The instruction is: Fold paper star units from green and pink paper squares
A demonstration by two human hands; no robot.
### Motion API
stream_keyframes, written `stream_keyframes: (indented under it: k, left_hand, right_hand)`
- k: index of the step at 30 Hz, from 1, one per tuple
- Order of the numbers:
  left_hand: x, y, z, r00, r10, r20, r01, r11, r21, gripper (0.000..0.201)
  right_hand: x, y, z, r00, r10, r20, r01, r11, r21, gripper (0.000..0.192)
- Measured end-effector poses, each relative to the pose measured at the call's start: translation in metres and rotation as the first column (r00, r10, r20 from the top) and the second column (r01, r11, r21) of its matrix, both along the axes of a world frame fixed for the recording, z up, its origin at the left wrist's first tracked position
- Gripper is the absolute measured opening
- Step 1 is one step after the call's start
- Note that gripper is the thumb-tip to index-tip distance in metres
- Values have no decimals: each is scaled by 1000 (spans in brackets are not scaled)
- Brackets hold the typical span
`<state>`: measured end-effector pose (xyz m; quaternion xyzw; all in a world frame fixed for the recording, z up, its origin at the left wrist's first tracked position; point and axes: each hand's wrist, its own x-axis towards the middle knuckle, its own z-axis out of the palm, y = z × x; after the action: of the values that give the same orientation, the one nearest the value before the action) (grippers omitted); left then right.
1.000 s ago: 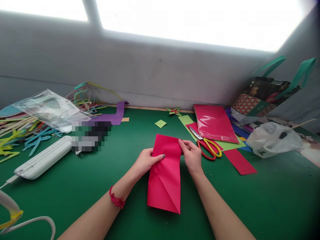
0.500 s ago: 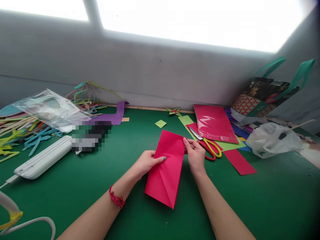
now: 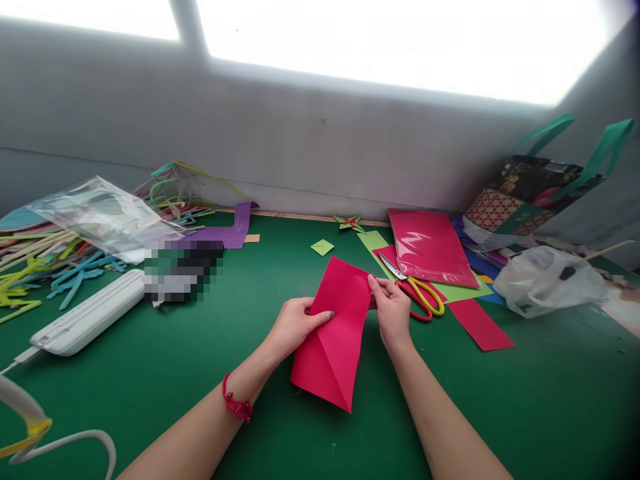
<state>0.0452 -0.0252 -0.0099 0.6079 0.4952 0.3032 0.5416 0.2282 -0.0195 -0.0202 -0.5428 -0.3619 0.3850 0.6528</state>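
A folded red paper sheet (image 3: 334,333) with diagonal creases lies tilted on the green table (image 3: 150,373). My left hand (image 3: 295,323) pinches its left edge, thumb on top; a red bracelet is on that wrist. My right hand (image 3: 391,308) grips the sheet's upper right edge between thumb and fingers. The paper's far corner points away from me, its near corner toward me.
Yellow-and-red scissors (image 3: 417,291) lie just right of my right hand, on red and green sheets (image 3: 427,245). A white plastic bag (image 3: 547,279) and gift bag (image 3: 530,190) sit at right. A white device (image 3: 87,320), paper strips (image 3: 45,263) and a clear bag (image 3: 103,217) crowd the left.
The red sheet has turned clockwise from upright to tilted and shifted slightly away from me. Both hands kept their grip and moved with it.
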Motion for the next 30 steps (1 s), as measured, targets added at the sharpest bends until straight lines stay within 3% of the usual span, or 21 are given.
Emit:
stream_keyframes:
  k: [5,11,15,19,24,26,30]
  left_hand:
    - [1,-2,3,997,-20,68,24,998,-53,33]
    - [1,-2,3,995,33,97,-27,997,-66,36]
    - [0,1,0,993,64,96,-60,997,-45,35]
    - [-1,3,0,986,108,127,-110,994,3,36]
    - [-2,4,3,956,213,204,-222,975,25,37]
    - [-2,5,4,943,247,224,-256,967,11,38]
    - [0,5,2,919,271,287,-272,962,-38,41]
  right_hand:
    - [1,1,-1,1000,-2,-23,1,1000,-30,35]
    - [3,0,1,999,33,-39,-34,999,-22,33]
    - [1,0,4,978,151,-144,-161,985,-57,41]
    - [-6,-3,8,936,315,-155,-336,932,-137,47]
    - [-14,-11,12,850,515,-108,-526,835,-158,32]
    - [-16,-13,11,831,553,-67,-556,819,-138,26]
    - [-16,-12,7,857,515,21,-510,852,-122,27]
